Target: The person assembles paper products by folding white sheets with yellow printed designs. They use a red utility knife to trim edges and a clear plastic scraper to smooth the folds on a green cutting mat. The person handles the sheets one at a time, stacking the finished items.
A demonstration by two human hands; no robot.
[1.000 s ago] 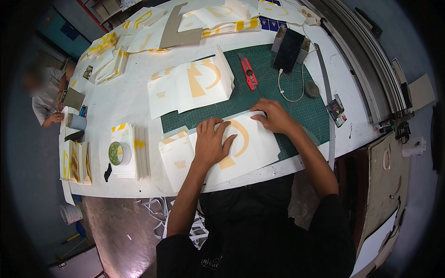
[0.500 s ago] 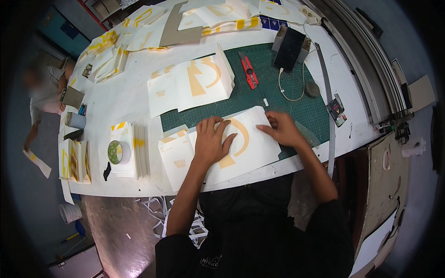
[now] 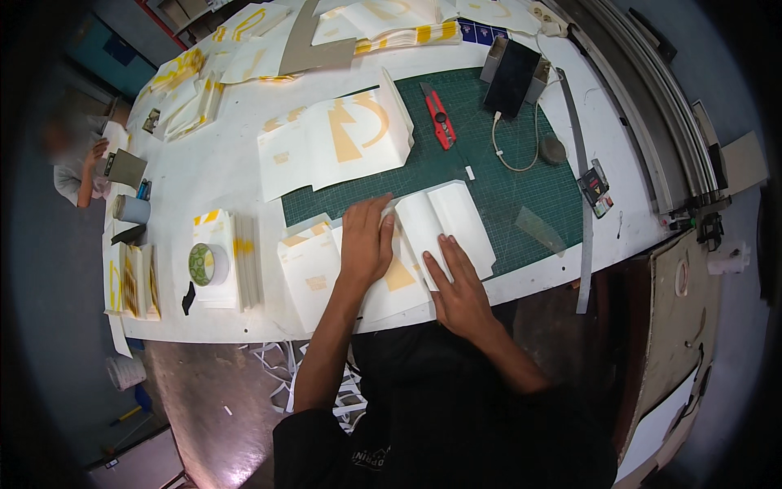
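A printed white paper sheet (image 3: 309, 285) with orange shapes lies at the table's front edge, partly on the green cutting mat (image 3: 521, 167). Its right side is turned over to the left, showing a blank white flap (image 3: 444, 216) with a crease. My left hand (image 3: 366, 240) rests on the sheet beside the flap's turned edge, fingers stretched and close together. On the lower part of the flap my right hand (image 3: 460, 285) presses with fingers extended. Farther back, a second printed sheet (image 3: 334, 143) lies on the mat, its right end standing up.
A red utility knife (image 3: 440, 118), a phone (image 3: 511, 80) on a stand with a cable, and a steel ruler (image 3: 582, 204) lie to the right. Tape (image 3: 208, 265) sits on stacked folded sheets (image 3: 232, 293) at left. Another person (image 3: 81, 163) works at the far left.
The sheet's right side has been turned over leftward, showing its blank underside. My right hand has moved down and left onto it. The other person's arm has come up from below the table.
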